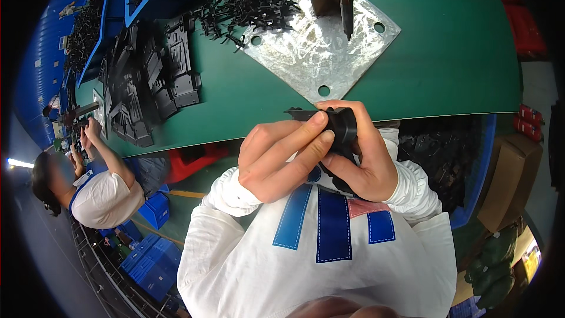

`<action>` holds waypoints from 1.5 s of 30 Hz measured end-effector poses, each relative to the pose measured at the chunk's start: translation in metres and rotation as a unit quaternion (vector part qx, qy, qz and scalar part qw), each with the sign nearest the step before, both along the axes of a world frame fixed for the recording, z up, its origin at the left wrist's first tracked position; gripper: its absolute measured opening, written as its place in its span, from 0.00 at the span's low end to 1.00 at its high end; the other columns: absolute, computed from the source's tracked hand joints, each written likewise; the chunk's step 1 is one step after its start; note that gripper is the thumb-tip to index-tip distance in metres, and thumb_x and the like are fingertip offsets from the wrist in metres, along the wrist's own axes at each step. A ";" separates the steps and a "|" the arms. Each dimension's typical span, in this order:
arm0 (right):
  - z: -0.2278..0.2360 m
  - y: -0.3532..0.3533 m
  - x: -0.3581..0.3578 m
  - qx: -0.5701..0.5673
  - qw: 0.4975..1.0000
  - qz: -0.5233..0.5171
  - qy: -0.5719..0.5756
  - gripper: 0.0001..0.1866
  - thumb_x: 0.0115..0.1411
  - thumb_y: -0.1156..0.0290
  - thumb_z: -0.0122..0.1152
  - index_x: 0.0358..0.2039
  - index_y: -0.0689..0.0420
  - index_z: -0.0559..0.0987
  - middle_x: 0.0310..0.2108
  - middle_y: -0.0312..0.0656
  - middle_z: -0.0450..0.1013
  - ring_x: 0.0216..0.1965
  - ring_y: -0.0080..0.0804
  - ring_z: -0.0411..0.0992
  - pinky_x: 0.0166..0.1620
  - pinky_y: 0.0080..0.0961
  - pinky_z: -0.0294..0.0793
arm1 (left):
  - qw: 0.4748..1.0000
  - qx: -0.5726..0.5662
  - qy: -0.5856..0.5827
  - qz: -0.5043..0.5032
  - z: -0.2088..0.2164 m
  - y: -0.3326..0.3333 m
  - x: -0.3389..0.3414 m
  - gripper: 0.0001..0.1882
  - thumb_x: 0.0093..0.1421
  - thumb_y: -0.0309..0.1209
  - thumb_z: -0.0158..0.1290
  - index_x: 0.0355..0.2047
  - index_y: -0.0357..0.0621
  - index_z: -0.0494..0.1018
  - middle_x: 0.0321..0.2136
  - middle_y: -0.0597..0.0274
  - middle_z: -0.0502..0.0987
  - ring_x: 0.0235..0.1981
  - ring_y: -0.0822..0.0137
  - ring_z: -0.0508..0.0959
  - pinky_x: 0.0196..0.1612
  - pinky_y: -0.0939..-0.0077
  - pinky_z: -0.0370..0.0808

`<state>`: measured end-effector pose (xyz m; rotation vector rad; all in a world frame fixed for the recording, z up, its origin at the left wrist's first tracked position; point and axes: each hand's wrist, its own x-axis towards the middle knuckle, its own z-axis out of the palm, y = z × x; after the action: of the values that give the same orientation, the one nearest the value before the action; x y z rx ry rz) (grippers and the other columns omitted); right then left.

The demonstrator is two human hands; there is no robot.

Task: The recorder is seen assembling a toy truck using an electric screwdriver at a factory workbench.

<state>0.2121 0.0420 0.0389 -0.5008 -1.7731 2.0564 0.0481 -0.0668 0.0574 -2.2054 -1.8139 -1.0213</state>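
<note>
A black moulded plastic part is held up in front of my chest, just off the near edge of the green table. My right hand grips it from the right, fingers curled over its far side and thumb underneath. Against its left side, the index and middle fingertips of my left hand press on the part, the other fingers bent. A thin dark piece sticks out left near those fingertips; whether it is separate, I cannot tell. Both palms and the part's underside are hidden.
Beyond my hands lies a metal plate with a post and a pointed rod above it. Small black clips and larger black panels are heaped leftward. A blue bin stands right; a co-worker sits left.
</note>
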 end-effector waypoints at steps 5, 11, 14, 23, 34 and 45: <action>0.004 0.000 -0.001 0.010 1.000 -0.005 -0.002 0.29 0.58 0.81 0.56 0.60 0.63 0.62 0.47 0.53 0.75 0.48 0.42 0.79 0.51 0.32 0.76 | 0.999 -0.019 -0.028 0.002 0.000 -0.004 0.001 0.28 0.31 0.22 0.60 0.40 0.35 0.83 0.47 0.50 0.81 0.38 0.62 0.79 0.37 0.75 0.78; 0.007 0.001 -0.001 0.022 1.000 -0.001 0.008 0.31 0.57 0.81 0.57 0.61 0.62 0.62 0.47 0.53 0.75 0.47 0.43 0.79 0.51 0.33 0.76 | 0.999 -0.008 -0.045 0.000 0.000 -0.005 -0.001 0.32 0.27 0.20 0.60 0.41 0.36 0.83 0.47 0.50 0.81 0.39 0.60 0.80 0.39 0.73 0.79; 0.006 0.002 0.000 0.047 0.999 0.003 0.005 0.32 0.56 0.81 0.57 0.62 0.62 0.62 0.48 0.53 0.75 0.47 0.45 0.79 0.52 0.33 0.76 | 0.998 0.005 -0.063 -0.008 -0.004 -0.005 -0.003 0.32 0.27 0.18 0.60 0.41 0.37 0.83 0.47 0.51 0.81 0.39 0.60 0.80 0.38 0.72 0.80; 0.007 0.000 -0.002 0.038 0.999 -0.003 0.003 0.32 0.56 0.80 0.58 0.61 0.62 0.62 0.48 0.54 0.74 0.49 0.49 0.78 0.52 0.35 0.76 | 0.999 -0.004 -0.053 -0.005 -0.004 -0.005 -0.005 0.28 0.30 0.19 0.61 0.39 0.38 0.83 0.46 0.52 0.81 0.39 0.60 0.80 0.37 0.72 0.80; -0.002 0.007 0.000 -0.037 0.998 -0.010 0.043 0.28 0.64 0.68 0.65 0.59 0.64 0.64 0.48 0.47 0.74 0.48 0.29 0.76 0.51 0.25 0.73 | 0.994 0.016 -0.064 0.092 -0.007 0.003 0.009 0.28 0.34 0.21 0.66 0.39 0.64 0.86 0.46 0.63 0.76 0.47 0.61 0.71 0.48 0.67 0.75; -0.005 0.011 0.002 0.083 0.994 -0.050 0.042 0.25 0.62 0.63 0.68 0.54 0.61 0.69 0.41 0.44 0.78 0.42 0.28 0.78 0.46 0.24 0.75 | 0.895 -0.062 -0.442 -0.005 -0.013 0.008 0.003 0.19 0.43 0.19 0.70 0.39 0.44 0.86 0.50 0.53 0.69 0.49 0.58 0.73 0.49 0.68 0.74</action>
<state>0.2137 0.0528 0.0336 -0.4372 -1.8117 1.8176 0.0509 -0.0591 0.0443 -1.9303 -2.1897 -2.2276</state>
